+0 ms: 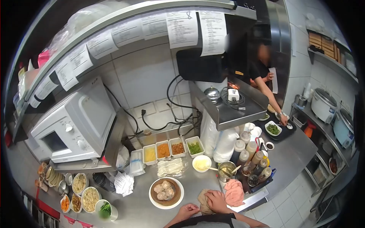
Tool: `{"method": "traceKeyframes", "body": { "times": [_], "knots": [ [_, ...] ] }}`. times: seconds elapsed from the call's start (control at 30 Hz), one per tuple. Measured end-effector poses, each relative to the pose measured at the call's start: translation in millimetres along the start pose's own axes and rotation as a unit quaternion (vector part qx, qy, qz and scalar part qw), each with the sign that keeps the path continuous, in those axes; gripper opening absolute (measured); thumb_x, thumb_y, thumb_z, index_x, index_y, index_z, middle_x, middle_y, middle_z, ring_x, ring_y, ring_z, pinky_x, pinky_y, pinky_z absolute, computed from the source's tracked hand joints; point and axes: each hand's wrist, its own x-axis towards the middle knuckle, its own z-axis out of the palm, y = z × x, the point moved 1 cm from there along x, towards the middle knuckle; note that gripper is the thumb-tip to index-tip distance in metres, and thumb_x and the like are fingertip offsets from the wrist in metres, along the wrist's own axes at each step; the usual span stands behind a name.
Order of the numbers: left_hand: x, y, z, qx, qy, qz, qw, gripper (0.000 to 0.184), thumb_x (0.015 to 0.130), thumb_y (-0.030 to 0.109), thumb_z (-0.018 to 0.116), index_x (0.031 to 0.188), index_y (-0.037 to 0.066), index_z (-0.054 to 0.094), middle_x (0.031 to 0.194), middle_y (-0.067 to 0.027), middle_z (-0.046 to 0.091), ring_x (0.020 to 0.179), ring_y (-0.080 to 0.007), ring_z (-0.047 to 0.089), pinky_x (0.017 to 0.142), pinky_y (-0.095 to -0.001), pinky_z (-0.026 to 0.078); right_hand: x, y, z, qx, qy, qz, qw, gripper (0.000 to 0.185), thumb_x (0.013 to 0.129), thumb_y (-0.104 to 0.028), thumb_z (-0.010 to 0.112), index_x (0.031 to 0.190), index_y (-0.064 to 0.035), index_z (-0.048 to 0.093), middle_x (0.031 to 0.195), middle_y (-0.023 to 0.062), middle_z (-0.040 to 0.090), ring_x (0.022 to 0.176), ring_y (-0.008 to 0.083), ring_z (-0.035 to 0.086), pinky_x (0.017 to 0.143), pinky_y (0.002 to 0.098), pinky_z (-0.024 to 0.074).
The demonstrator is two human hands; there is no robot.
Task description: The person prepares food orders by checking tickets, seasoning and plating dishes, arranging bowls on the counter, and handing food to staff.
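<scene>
Crumpled dull-brown fabric cloth (202, 199) lay beneath the right grip (216, 201)

The brown cloth sat bunched on the smooth grey steel table (140, 201), partly covered by the right grip, whose fingers curled over its top. How firmly they had closed could not be told, since their undersides were hidden. The left grip (189, 210) was just beside the cloth, fingertips gathered close to its near edge; whether they pinched anything could not be made out

The cloth looked light, limp and hard to damage. It would probably have given way under any push and slid easily over the steel, more so if damp, though dampness did not show. Its thickest folds, right under the right grip, seemed the best place to take hold, with a full palm rather than a fingertip pinch. The loose edge toward the left grip seemed likelier to flop or trail

Space mattered too: a crumpled pink cloth (234, 192) lay just right of the right grip, and a round white plate (182, 190) carrying a round brown bamboo steamer (178, 194) of pale dumplings (164, 190) stood ahead and left of the left grip, so a wide sweep could have knocked it
</scene>
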Motion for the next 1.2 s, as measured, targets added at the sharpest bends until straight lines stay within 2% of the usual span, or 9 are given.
{"method": "traceKeyframes", "body": {
  "times": [0.1, 0.2, 0.33, 0.47, 0.67, 0.9, 1.0, 1.03, 1.2],
  "knots": [
    [-6, 7, 5, 0.086, -0.016, 0.081, 0.993, 0.02, 0.09, 0.011, 0.054, 0.077, -0.002, 0.059, 0.089, -0.0071, 0.057, 0.083, -0.0131, 0.06, 0.074, -0.0245, 0.05, -4, 14, 2, 0.112, -0.002, 0.014, 0.994, 0.025, 0.072, -0.008, 0.058, 0.097, -0.0114, 0.06, 0.104, 0.0062, 0.056, 0.097, 0.0259, 0.051, 0.083, 0.0412, 0.037],
    [-10, 16, 9, 0.083, 0.002, 0.03, 0.996, 0.023, 0.094, 0.014, 0.048, 0.08, -0.002, 0.058, 0.087, -0.0059, 0.056, 0.083, -0.0139, 0.06, 0.078, -0.0261, 0.049, -5, 8, -26, 0.046, 0.029, 0.008, 0.998, 0.026, 0.071, -0.006, 0.058, 0.097, -0.0097, 0.06, 0.105, 0.0085, 0.054, 0.099, 0.0288, 0.049, 0.085, 0.0425, 0.0369],
    [-9, 13, 10, 0.076, 0.017, 0.007, 0.997, 0.027, 0.095, 0.016, 0.044, 0.082, -0.003, 0.059, 0.089, -0.0062, 0.056, 0.083, -0.0137, 0.06, 0.077, -0.0263, 0.049, -28, 33, -22, -0.084, -0.011, 0.021, 0.996, 0.031, 0.067, -0.007, 0.059, 0.098, -0.0098, 0.06, 0.106, 0.0086, 0.053, 0.101, 0.0292, 0.048, 0.087, 0.0421, 0.0369],
    [1, -9, -11, 0.143, 0.001, 0.018, 0.99, 0.027, 0.095, 0.017, 0.045, 0.084, -0.004, 0.059, 0.09, -0.0066, 0.055, 0.083, -0.014, 0.06, 0.077, -0.0269, 0.05, -22, 31, -22, -0.072, -0.009, 0.023, 0.997, 0.031, 0.065, -0.007, 0.059, 0.095, -0.0097, 0.06, 0.102, 0.0069, 0.054, 0.099, 0.0279, 0.048, 0.087, 0.0415, 0.0368],
    [-3, 7, 2, 0.159, -0.011, 0.021, 0.987, 0.028, 0.095, 0.019, 0.046, 0.085, -0.003, 0.059, 0.088, -0.0065, 0.055, 0.082, -0.0139, 0.06, 0.076, -0.0265, 0.05, -15, 33, -19, -0.062, 0.029, 0.019, 0.997, 0.021, 0.063, -0.003, 0.058, 0.084, -0.0088, 0.061, 0.089, 0.0069, 0.055, 0.089, 0.0283, 0.049, 0.078, 0.0402, 0.0378],
    [-7, 22, 16, 0.177, 0.015, 0.053, 0.983, 0.03, 0.094, 0.02, 0.047, 0.08, -0.003, 0.058, 0.078, -0.0059, 0.058, 0.073, -0.0125, 0.061, 0.069, -0.0245, 0.051, -16, 33, -19, -0.069, 0.016, 0.024, 0.997, 0.019, 0.065, -0.004, 0.057, 0.083, -0.008, 0.06, 0.081, 0.0091, 0.051, 0.081, 0.0293, 0.048, 0.072, 0.0405, 0.0365],
    [-7, 18, 16, 0.093, 0.041, 0.012, 0.995, 0.03, 0.096, 0.02, 0.043, 0.081, -0.002, 0.057, 0.08, -0.0067, 0.058, 0.075, -0.0129, 0.061, 0.068, -0.0255, 0.052, -13, 27, -21, -0.059, 0.034, 0.028, 0.997, 0.019, 0.066, -0.006, 0.058, 0.085, -0.0078, 0.06, 0.081, 0.0096, 0.051, 0.081, 0.0297, 0.048, 0.073, 0.0406, 0.0363],
    [-6, 17, 15, 0.097, 0.022, 0.042, 0.994, 0.026, 0.096, 0.019, 0.04, 0.086, -0.001, 0.054, 0.082, -0.0083, 0.057, 0.077, -0.0141, 0.061, 0.069, -0.0268, 0.053, -13, 28, -20, -0.066, 0.032, 0.028, 0.997, 0.02, 0.068, -0.007, 0.058, 0.087, -0.0081, 0.061, 0.081, 0.0096, 0.051, 0.081, 0.0294, 0.048, 0.073, 0.0408, 0.0359],
    [-3, 19, 17, 0.092, 0.049, 0.026, 0.994, 0.025, 0.096, 0.016, 0.041, 0.11, -0.002, 0.049, 0.084, -0.0099, 0.057, 0.077, -0.0153, 0.061, 0.071, -0.0277, 0.053, -11, 26, -22, -0.073, 0.015, 0.028, 0.997, 0.02, 0.067, -0.009, 0.059, 0.087, -0.0081, 0.061, 0.081, 0.0088, 0.051, 0.082, 0.0287, 0.048, 0.074, 0.0412, 0.0356]
  ]
}}
